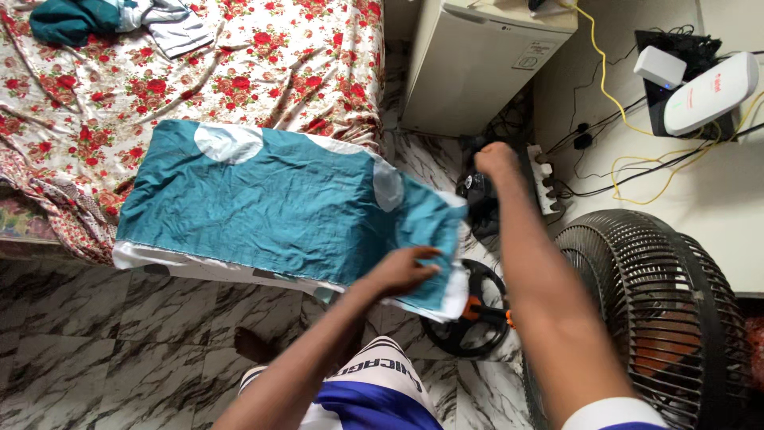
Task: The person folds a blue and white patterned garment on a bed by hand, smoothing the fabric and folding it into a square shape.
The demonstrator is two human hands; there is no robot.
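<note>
A teal cloth with white round patches and a white border (263, 203) lies spread over the edge of a bed covered by a red floral sheet (159, 80). My left hand (407, 269) grips the cloth's right end, which is bunched and lifted off the bed. My right hand (495, 158) is stretched out to the right, closed into a fist above a black object on the floor; I cannot make out whether it holds anything. A white power strip (547, 179) with plugs lies just right of that hand.
A small white fridge (477, 64) stands beyond the bed. A dark standing fan (660, 302) is at lower right. White router boxes (708, 91) and yellow and black cables lie on the right. Crumpled clothes (95, 17) sit on the bed's far side. Marble-patterned floor (119, 334) below.
</note>
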